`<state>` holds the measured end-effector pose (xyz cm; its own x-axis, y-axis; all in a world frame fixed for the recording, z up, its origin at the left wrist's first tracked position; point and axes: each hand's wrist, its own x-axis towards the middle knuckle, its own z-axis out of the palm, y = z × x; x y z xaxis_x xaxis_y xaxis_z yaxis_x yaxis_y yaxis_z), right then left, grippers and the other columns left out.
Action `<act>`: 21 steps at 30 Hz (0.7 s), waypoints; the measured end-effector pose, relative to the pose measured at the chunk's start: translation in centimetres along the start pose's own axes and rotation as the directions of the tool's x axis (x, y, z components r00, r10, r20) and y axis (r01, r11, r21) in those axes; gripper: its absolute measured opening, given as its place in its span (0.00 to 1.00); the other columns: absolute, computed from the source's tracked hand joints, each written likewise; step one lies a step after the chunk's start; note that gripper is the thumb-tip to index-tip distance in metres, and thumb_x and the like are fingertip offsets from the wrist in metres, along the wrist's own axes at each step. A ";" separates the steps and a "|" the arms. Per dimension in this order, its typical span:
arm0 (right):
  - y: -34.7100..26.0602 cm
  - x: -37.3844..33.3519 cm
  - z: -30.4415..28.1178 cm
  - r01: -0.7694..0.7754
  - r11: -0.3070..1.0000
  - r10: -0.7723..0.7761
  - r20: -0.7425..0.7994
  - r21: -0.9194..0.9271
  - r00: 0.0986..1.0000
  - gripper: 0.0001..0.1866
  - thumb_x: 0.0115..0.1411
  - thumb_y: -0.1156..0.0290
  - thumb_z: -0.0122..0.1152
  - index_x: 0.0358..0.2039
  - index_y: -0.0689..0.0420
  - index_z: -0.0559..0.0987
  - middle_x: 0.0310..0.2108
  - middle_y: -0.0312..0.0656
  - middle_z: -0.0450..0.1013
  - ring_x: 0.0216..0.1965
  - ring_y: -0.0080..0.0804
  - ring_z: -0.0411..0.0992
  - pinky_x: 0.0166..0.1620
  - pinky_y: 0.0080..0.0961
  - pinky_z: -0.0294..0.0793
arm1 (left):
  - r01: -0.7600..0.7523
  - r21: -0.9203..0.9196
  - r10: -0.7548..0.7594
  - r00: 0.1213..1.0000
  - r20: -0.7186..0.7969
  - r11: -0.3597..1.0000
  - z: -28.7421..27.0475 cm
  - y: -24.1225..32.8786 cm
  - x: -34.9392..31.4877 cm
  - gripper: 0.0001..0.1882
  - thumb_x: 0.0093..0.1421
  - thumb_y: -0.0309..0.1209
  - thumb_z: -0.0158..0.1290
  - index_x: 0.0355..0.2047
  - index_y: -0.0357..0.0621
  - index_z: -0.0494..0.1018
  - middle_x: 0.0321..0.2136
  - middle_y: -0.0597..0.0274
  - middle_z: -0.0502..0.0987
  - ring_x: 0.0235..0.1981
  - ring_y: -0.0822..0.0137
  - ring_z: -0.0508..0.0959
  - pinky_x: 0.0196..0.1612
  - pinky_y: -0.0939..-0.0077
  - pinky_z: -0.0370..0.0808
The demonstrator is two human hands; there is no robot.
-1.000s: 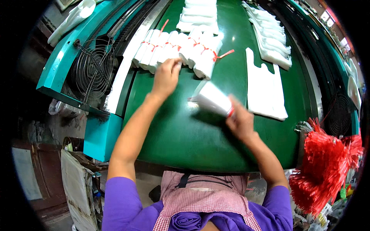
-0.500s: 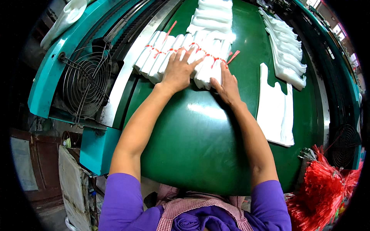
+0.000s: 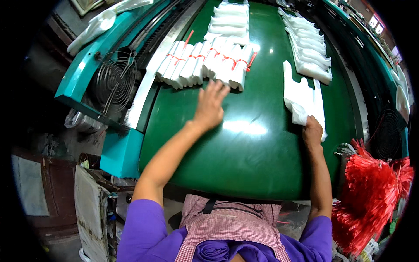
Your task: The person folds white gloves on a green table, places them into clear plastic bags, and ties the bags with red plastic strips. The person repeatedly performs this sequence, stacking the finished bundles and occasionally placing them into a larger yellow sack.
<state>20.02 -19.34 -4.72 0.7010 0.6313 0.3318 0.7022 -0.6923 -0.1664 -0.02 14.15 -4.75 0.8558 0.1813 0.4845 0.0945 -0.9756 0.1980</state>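
Observation:
A row of rolled white plastic bag bundles (image 3: 192, 65), tied with red strips, lies across the green belt at the back left. Just in front of it hovers my left hand (image 3: 210, 108), fingers spread and holding nothing. At the right side of the belt, a flat stack of white plastic vest bags (image 3: 305, 96) lies with its handles pointing away. My right hand (image 3: 313, 132) is closed on the near end of that stack, whose near left corner is folded up.
Behind the tied bundles is a column of loose white bags (image 3: 229, 22); another overlapping row of bags (image 3: 307, 48) lies at the far right. Teal machine sides (image 3: 76, 83) flank the green belt (image 3: 227, 157). A bunch of red plastic strips (image 3: 366, 196) hangs at the near right.
Both hands have left the tied bundles. My left hand has drawn back toward me; my right hand has swung right and taken hold of the flat bag stack's near end.

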 end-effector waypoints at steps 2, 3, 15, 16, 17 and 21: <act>-4.0 -1.1 -3.2 -0.112 0.956 0.077 0.137 0.273 0.988 0.13 0.52 0.78 0.54 0.39 0.59 0.78 0.28 0.46 0.75 0.30 0.48 0.74 0.38 0.37 0.72 | -0.007 -0.170 0.037 0.984 0.172 0.985 -0.9 4.1 -3.9 0.38 0.48 0.27 0.53 0.62 0.50 0.57 0.64 0.50 0.53 0.66 0.47 0.51 0.63 0.44 0.50; -4.3 -2.2 -3.1 -0.153 0.883 0.080 0.178 0.444 0.981 0.13 0.54 0.76 0.54 0.41 0.59 0.77 0.30 0.44 0.76 0.32 0.41 0.74 0.38 0.34 0.72 | -0.024 -0.268 0.087 0.970 0.225 0.963 -0.7 5.7 -5.6 0.40 0.50 0.31 0.55 0.64 0.50 0.54 0.64 0.49 0.51 0.66 0.47 0.49 0.65 0.46 0.48; -16.1 -2.4 -13.4 0.231 0.665 -0.125 -0.198 0.711 0.972 0.23 0.59 0.70 0.56 0.55 0.61 0.69 0.56 0.50 0.66 0.60 0.41 0.61 0.63 0.35 0.57 | 0.458 -0.889 -0.351 0.835 0.422 0.020 -5.2 12.0 -6.6 0.12 0.64 0.31 0.48 0.43 0.35 0.70 0.34 0.63 0.76 0.33 0.75 0.74 0.37 0.78 0.72; -15.1 -3.4 -11.1 0.209 0.740 -0.194 -0.094 0.640 0.976 0.23 0.57 0.69 0.59 0.53 0.61 0.71 0.55 0.51 0.66 0.60 0.43 0.61 0.63 0.35 0.57 | 0.449 -0.894 -0.405 0.817 0.410 0.001 -5.8 11.5 -7.8 0.14 0.63 0.30 0.48 0.46 0.35 0.68 0.36 0.62 0.76 0.34 0.76 0.74 0.37 0.78 0.73; -13.1 -5.8 -8.6 0.204 0.756 -0.284 0.031 0.622 0.958 0.26 0.55 0.67 0.62 0.54 0.60 0.70 0.57 0.52 0.64 0.62 0.46 0.58 0.63 0.40 0.55 | 0.449 -0.889 -0.371 0.843 0.390 0.086 -5.1 10.4 -9.6 0.20 0.62 0.26 0.46 0.55 0.35 0.61 0.38 0.58 0.76 0.34 0.74 0.76 0.38 0.77 0.75; -12.3 -15.3 -7.7 0.297 0.856 -0.477 0.427 0.422 0.768 0.38 0.47 0.58 0.69 0.58 0.54 0.65 0.63 0.49 0.55 0.67 0.50 0.47 0.65 0.54 0.43 | 0.706 -0.701 -0.302 0.651 0.697 -0.095 -9.2 9.2 -16.9 0.31 0.63 0.22 0.41 0.65 0.39 0.45 0.42 0.52 0.74 0.38 0.66 0.78 0.40 0.74 0.76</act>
<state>-0.29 -23.12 -0.60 0.2565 0.9645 -0.0620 0.8623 -0.2574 -0.4360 -18.33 3.29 -3.30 0.8829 0.3262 -0.3378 0.2388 0.3074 0.9211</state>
